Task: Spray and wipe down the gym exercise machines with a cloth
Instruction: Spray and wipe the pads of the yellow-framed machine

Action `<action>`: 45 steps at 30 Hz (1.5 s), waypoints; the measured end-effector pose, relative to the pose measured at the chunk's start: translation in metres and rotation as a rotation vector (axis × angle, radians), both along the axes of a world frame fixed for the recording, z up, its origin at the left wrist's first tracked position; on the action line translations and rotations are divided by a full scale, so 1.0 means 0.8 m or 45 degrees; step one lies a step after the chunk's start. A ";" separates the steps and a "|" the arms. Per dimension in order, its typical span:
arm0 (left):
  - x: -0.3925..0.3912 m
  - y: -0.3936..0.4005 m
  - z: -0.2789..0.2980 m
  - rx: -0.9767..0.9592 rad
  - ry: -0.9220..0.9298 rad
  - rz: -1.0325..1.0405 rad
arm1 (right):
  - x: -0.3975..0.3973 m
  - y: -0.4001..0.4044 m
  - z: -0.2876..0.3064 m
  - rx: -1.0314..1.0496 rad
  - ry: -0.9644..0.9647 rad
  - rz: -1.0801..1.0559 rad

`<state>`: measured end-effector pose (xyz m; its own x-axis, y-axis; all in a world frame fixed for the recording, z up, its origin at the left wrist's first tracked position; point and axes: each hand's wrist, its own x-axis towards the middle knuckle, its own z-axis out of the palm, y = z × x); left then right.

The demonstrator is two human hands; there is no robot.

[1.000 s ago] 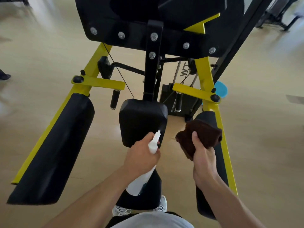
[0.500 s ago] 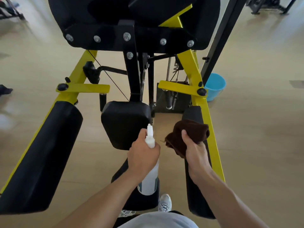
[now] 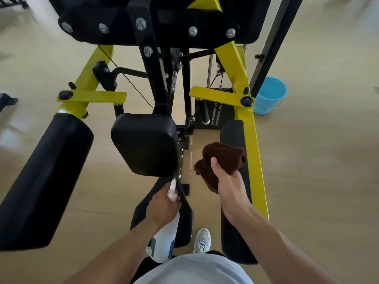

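Note:
A black and yellow gym machine fills the view, with a square black chest pad [image 3: 145,144] in the middle and a seat pad [image 3: 185,222] below it. My left hand [image 3: 163,208] grips a white spray bottle [image 3: 165,240] over the seat, its nozzle pointing up toward the chest pad's lower edge. My right hand [image 3: 228,181] holds a bunched dark brown cloth [image 3: 222,158] above the right arm pad [image 3: 233,140], beside the yellow frame bar [image 3: 253,152].
A long black arm pad [image 3: 45,181] angles out on the left. A blue bucket [image 3: 269,95] stands on the tan wooden floor behind the right frame, next to a black upright post [image 3: 272,44]. My white shoe [image 3: 202,239] shows below the seat.
My left hand has drawn back and down with the bottle, from in front of the chest pad to over the seat. The view has moved closer; my right hand keeps the cloth by the right pad.

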<state>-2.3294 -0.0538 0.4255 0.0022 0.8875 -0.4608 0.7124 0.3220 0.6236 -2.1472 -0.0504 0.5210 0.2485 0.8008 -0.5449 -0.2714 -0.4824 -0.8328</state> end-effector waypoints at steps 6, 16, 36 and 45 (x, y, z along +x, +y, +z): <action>-0.014 -0.002 -0.012 -0.020 -0.038 0.036 | -0.004 -0.001 -0.001 -0.016 -0.063 -0.008; -0.055 -0.006 -0.018 0.104 -0.191 0.659 | -0.012 -0.001 0.007 -0.027 -0.141 -0.023; -0.140 0.028 0.060 0.327 -0.282 0.459 | -0.102 0.043 0.070 0.289 -0.375 -0.531; -0.223 0.138 0.131 0.479 -0.248 0.393 | -0.166 0.058 0.049 0.418 -1.849 1.073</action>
<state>-2.5081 0.0567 0.5300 -0.2317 0.9644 -0.1273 0.4789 0.2270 0.8480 -2.2797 -0.0043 0.5602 -0.1644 0.9840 -0.0685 0.9617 0.1444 -0.2330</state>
